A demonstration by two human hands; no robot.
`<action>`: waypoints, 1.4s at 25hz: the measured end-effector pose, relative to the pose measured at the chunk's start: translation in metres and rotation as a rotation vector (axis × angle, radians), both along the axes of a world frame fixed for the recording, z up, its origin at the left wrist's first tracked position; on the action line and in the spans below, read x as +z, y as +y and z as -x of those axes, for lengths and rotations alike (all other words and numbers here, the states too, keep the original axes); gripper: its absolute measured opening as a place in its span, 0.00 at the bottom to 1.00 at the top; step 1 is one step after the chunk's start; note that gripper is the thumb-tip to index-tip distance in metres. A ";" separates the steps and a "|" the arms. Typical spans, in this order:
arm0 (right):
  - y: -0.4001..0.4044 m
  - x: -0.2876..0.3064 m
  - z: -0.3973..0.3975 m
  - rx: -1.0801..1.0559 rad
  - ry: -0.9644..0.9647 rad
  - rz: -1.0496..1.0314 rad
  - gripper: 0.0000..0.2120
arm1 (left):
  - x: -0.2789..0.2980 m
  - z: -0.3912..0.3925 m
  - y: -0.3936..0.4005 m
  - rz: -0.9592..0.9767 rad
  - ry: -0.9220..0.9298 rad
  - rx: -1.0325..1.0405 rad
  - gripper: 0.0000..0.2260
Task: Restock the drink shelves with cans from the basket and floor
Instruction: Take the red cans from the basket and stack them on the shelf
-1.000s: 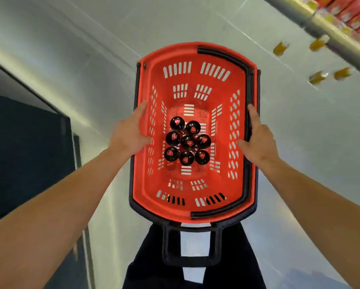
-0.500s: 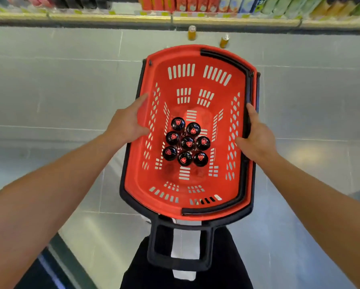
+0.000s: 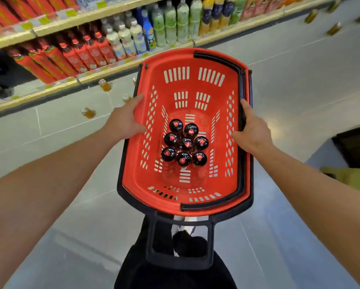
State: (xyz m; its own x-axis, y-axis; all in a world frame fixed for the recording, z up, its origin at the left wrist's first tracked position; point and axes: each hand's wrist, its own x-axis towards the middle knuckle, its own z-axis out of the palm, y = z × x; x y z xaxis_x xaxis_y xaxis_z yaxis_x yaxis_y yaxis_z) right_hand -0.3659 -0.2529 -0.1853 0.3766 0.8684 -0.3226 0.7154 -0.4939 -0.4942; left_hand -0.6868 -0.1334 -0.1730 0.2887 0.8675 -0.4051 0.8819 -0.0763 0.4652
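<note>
I carry a red plastic basket (image 3: 195,59) with a black rim in front of me. My left hand (image 3: 125,120) grips its left rim, thumb inside. On the opposite rim my right hand (image 3: 252,132) holds the edge and the black handle lying there. Several dark bottles with black caps (image 3: 184,142) stand upright in a cluster on the basket floor. Several amber drinks stand on the floor tiles, some near the shelf foot (image 3: 88,112) and some at the far right (image 3: 333,29).
Drink shelves (image 3: 104,14) run along the upper left, filled with red, white, green and orange bottles. Grey floor tiles (image 3: 300,90) spread to the right. A dark cabinet (image 3: 354,147) and a yellowish object (image 3: 350,178) sit at the right edge. My dark trousers show below the basket.
The view has swung toward the shelves, which now fill the upper left and look much nearer. Both hands keep the same hold on the basket rims; the bottles have not shifted.
</note>
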 end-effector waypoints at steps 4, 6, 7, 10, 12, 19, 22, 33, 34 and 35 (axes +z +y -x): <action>0.052 0.010 -0.074 -0.164 -0.005 0.018 0.44 | -0.006 -0.096 0.103 0.017 -0.008 -0.148 0.48; 0.073 0.017 -0.102 -0.221 0.003 0.020 0.44 | -0.010 -0.136 0.148 0.021 -0.032 -0.222 0.48; 0.087 0.019 -0.119 -0.255 0.006 0.018 0.44 | -0.010 -0.160 0.173 0.022 -0.037 -0.261 0.48; 0.129 0.027 -0.169 -0.358 0.012 -0.017 0.43 | -0.004 -0.234 0.244 0.017 -0.013 -0.379 0.48; 0.158 0.026 -0.206 -0.408 0.006 -0.022 0.42 | -0.001 -0.281 0.287 0.002 -0.012 -0.430 0.48; 0.273 -0.007 -0.360 -0.475 0.023 -0.040 0.42 | -0.005 -0.441 0.411 -0.032 0.030 -0.434 0.47; 0.323 -0.014 -0.421 -0.477 0.021 -0.044 0.42 | -0.010 -0.501 0.458 -0.039 0.041 -0.426 0.47; 0.488 -0.055 -0.565 -0.595 -0.011 -0.018 0.42 | -0.066 -0.678 0.647 -0.011 0.005 -0.499 0.47; 0.499 -0.061 -0.575 -0.622 0.002 -0.009 0.42 | -0.072 -0.692 0.662 -0.002 0.009 -0.506 0.46; 0.510 -0.065 -0.585 -0.644 0.003 -0.005 0.42 | -0.078 -0.707 0.674 0.002 0.009 -0.514 0.46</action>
